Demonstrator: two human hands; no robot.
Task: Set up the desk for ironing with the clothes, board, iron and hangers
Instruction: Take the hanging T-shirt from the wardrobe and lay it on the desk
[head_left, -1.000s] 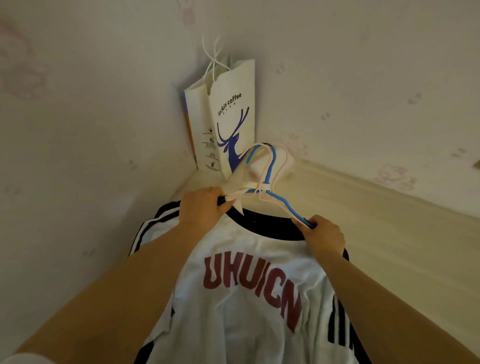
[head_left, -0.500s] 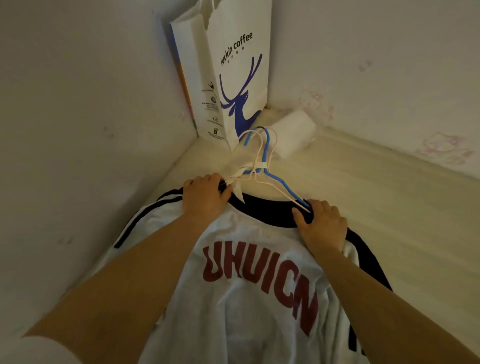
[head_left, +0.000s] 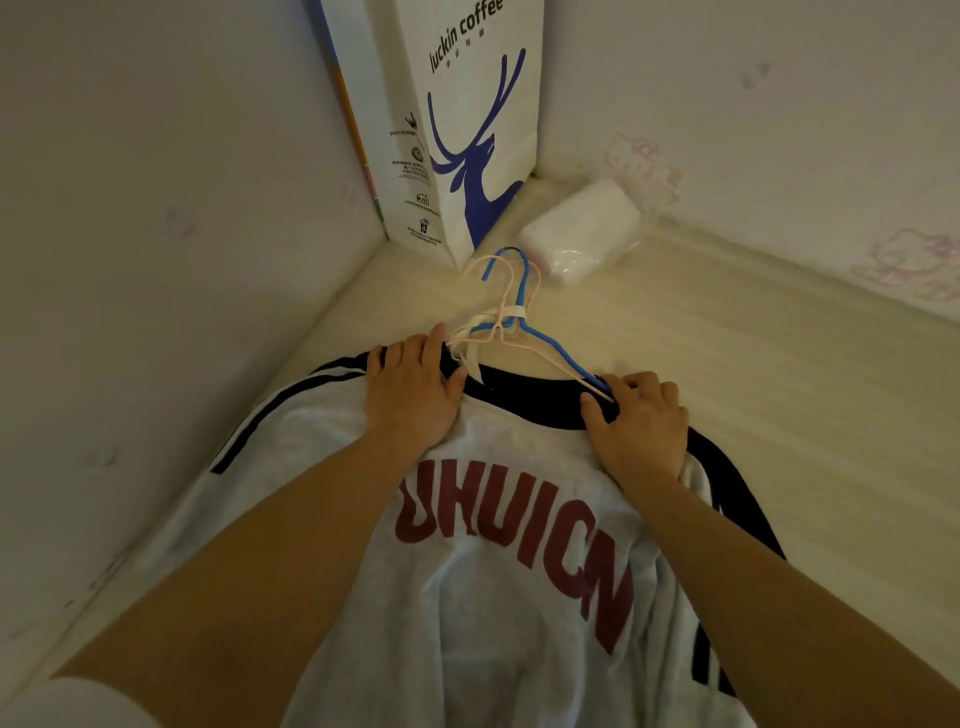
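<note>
White T-shirt with dark-red lettering lies spread on the desk, running from the near edge up toward the far left corner. Black collar end points at that corner; black stripes run along both shoulders.

Hangers: a bundle, blue plus pale pink ones, tied together at the neck with a white strip. They sit at the shirt's collar, hooks pointing to the far left corner, lower arms going into or under the collar. Can't tell from this angle whether they lie on the desk or are slightly lifted.

Left hand: palm down on the shirt at the left shoulder by the collar, fingers mostly straight and together, fingertips at the collar edge next to the left arm of the hangers. Pressing the fabric flat; thumb splayed toward the collar middle. Whether it pinches the wire there is not clear.

Right hand: at the right side of the collar, fingers curled, thumb and fingertips closed around the right arm of the hangers where it meets the black collar band.

Far left corner of the desk: white paper bag with blue deer print and "luckin coffee" text, standing upright against both walls. Just beside it on the right, against the back wall, a white tissue pack in clear wrap, lying near the hanger hooks but apart from them.
</note>
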